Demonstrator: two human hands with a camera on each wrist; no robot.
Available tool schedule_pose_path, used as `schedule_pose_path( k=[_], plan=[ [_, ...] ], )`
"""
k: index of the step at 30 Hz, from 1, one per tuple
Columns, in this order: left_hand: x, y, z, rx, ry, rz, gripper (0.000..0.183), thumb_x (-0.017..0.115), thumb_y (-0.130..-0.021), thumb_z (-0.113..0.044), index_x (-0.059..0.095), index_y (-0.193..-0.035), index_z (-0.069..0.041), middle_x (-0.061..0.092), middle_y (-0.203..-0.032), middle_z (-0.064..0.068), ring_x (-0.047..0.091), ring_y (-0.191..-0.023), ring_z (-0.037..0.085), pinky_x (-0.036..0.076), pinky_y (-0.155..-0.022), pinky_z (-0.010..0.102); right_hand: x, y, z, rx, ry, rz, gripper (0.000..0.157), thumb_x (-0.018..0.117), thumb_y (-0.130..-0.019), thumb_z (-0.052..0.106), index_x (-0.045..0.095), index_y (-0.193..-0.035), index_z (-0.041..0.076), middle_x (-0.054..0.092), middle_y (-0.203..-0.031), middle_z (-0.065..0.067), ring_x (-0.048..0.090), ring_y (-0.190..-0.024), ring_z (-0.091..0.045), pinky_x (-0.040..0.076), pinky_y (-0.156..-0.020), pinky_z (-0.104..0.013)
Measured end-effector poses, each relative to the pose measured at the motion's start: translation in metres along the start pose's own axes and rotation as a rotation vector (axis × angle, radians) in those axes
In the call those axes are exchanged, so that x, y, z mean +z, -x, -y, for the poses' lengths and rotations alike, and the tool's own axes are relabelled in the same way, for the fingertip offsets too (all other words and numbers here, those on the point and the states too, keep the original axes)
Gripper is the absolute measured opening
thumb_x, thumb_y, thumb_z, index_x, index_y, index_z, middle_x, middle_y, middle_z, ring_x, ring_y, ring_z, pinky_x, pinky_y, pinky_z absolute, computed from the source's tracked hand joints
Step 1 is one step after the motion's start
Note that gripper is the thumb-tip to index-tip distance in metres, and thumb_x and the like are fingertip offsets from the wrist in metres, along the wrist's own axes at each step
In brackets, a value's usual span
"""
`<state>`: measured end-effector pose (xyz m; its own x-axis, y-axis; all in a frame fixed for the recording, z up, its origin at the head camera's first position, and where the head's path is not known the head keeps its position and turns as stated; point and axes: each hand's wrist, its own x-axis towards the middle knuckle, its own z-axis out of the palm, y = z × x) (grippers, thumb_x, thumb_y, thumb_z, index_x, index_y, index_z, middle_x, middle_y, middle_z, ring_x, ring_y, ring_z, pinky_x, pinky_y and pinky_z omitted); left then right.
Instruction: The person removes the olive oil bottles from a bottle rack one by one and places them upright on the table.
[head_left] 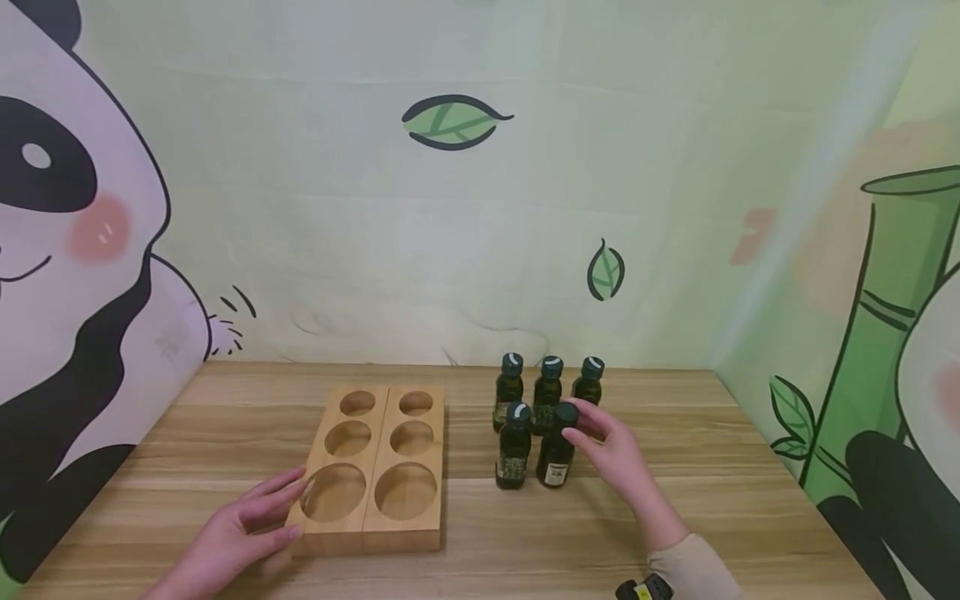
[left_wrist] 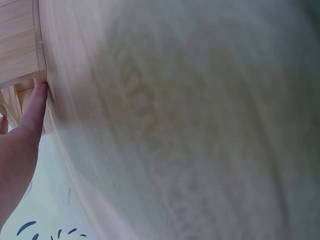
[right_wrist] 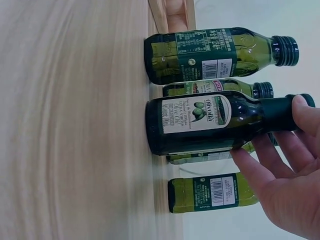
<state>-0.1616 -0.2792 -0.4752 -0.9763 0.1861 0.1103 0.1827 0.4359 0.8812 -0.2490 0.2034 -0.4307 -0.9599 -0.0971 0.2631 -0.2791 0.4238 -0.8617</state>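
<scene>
My right hand (head_left: 611,450) pinches a dark olive oil bottle (right_wrist: 197,117) by its capped neck, with the thumb on the cap. This bottle stands upright at the front right of a group, its white label showing in the right wrist view. Beside it on the left is a green glass bottle (head_left: 513,458), and several like it form a row behind. Over on the left, my left hand (head_left: 240,521) touches the near left edge of a wooden holder (head_left: 401,540), its fingers extended along the side. Round holes of three sizes run in two columns through the holder's top.
Both hands work over a wood-grain table (head_left: 622,542). Behind it rises a pale green backdrop (head_left: 337,233) printed with pandas, leaves and bamboo. A dark device with a yellow mark (head_left: 643,592) is on the right wrist, by a beige sleeve (head_left: 693,571).
</scene>
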Motion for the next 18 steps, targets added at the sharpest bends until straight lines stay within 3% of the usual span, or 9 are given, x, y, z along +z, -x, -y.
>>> schedule_pose_path(
  k=[8, 11, 14, 18],
  plan=[
    [0.000, -0.002, -0.001, -0.049, 0.006, 0.021, 0.056, 0.075, -0.089, -0.022, 0.057, -0.139, -0.006, 0.041, -0.152, 0.014, 0.057, -0.111, -0.001, 0.044, -0.089, 0.017, -0.003, 0.003, -0.005, -0.011, 0.001, 0.031, 0.050, 0.069, -0.094, 0.011, 0.055, -0.141, 0.010, 0.063, -0.128, -0.019, 0.060, -0.117, -0.035, 0.049, -0.096, -0.049],
    [0.001, -0.001, -0.002, -0.021, -0.001, -0.006, 0.053, 0.076, -0.089, -0.022, 0.059, -0.138, -0.007, 0.045, -0.151, 0.012, 0.052, -0.114, -0.006, 0.042, -0.090, 0.015, -0.005, 0.005, -0.007, -0.011, 0.023, 0.053, 0.057, 0.069, -0.094, 0.014, 0.048, -0.147, 0.010, 0.056, -0.137, -0.022, 0.057, -0.121, -0.038, 0.046, -0.099, -0.051],
    [0.003, -0.001, -0.004, 0.051, -0.029, -0.057, 0.048, 0.074, -0.090, -0.020, 0.062, -0.135, -0.007, 0.051, -0.146, 0.007, 0.043, -0.120, -0.013, 0.038, -0.092, 0.011, -0.006, 0.009, -0.007, -0.024, 0.072, 0.059, 0.062, 0.069, -0.094, 0.015, 0.042, -0.150, 0.007, 0.053, -0.139, -0.026, 0.054, -0.124, -0.040, 0.043, -0.102, -0.051],
    [0.006, -0.002, -0.012, 0.095, -0.050, -0.143, 0.041, 0.070, -0.094, -0.018, 0.064, -0.131, -0.004, 0.055, -0.140, 0.010, 0.038, -0.120, -0.017, 0.043, -0.090, 0.014, -0.009, 0.017, -0.003, -0.093, 0.192, 0.056, 0.065, 0.070, -0.094, 0.015, 0.040, -0.149, -0.001, 0.053, -0.137, -0.028, 0.052, -0.125, -0.042, 0.040, -0.104, -0.052]
  ],
)
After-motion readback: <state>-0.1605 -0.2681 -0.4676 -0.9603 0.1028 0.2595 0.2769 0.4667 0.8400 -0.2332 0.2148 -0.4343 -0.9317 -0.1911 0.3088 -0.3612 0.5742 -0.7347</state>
